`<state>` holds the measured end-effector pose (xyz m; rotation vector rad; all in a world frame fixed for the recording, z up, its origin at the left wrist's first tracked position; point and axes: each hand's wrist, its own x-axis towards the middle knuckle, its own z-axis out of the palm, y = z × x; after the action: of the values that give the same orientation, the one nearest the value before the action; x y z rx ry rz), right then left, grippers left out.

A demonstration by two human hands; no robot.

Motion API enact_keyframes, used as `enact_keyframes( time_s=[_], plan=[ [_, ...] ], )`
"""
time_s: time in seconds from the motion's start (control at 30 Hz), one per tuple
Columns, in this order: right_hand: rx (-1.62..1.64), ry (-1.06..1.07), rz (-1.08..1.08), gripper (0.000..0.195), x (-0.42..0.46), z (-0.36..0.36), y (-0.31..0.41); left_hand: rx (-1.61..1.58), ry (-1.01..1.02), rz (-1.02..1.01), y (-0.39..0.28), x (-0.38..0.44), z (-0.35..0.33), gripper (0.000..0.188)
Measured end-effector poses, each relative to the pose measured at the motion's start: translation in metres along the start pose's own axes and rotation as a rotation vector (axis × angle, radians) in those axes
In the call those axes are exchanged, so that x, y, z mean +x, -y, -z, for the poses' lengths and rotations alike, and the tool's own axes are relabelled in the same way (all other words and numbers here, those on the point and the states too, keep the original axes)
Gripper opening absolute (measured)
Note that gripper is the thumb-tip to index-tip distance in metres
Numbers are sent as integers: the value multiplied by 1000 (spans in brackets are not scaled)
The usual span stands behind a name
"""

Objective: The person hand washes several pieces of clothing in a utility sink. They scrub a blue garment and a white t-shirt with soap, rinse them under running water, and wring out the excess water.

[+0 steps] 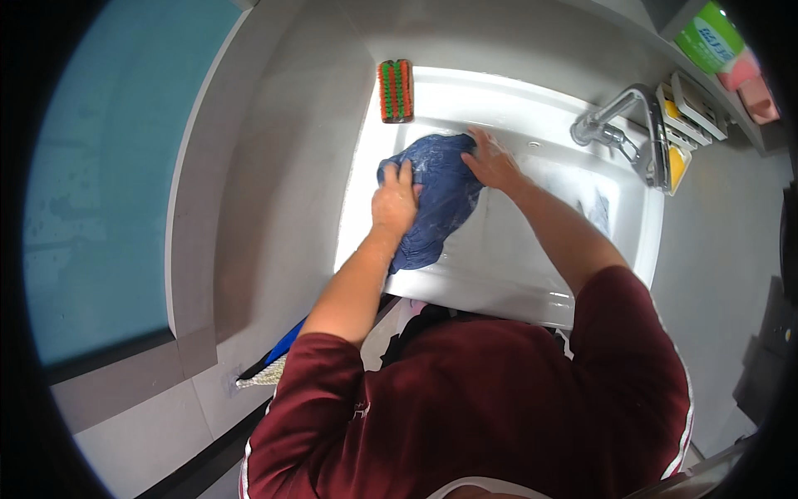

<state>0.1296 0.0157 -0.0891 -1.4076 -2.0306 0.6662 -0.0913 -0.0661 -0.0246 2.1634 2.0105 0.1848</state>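
Note:
A wet, dark blue cloth or garment [439, 193] lies bunched on the left side of a white sink [517, 249], with some suds on it. My left hand [396, 199] rests on its left part, fingers spread over the fabric; whether they pinch it cannot be told. At the cloth's upper right edge is my right hand [492, 162], its fingers apart and slightly blurred, touching or very near the fabric. Soapy water and a small greyish cloth [600, 212] show in the basin at the right.
A scrub brush [396, 92] with red and green bristles lies on the sink's back left corner. A chrome faucet [614, 125] stands at the back right, beside soap holders [689, 112]. Above them a shelf holds a green package [709, 38]. A wall borders the left side.

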Motion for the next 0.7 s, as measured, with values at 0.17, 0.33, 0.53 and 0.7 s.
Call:
enact_keyframes(
  time_s=[0.17, 0.33, 0.53, 0.7],
  plan=[
    [176, 25, -277, 64, -67, -32, -8, 274, -52, -109, 14, 21, -10, 53],
    [123, -173, -315, 30, -90, -38, 41, 193, 360, 157, 5, 16, 21, 36],
    [643, -214, -507, 31, -80, 23, 34, -91, 213, 126, 31, 32, 67, 47],
    [-108, -64, -482, 71, -93, 64, 37, 97, -228, 110, 37, 22, 64, 49]
  ],
)
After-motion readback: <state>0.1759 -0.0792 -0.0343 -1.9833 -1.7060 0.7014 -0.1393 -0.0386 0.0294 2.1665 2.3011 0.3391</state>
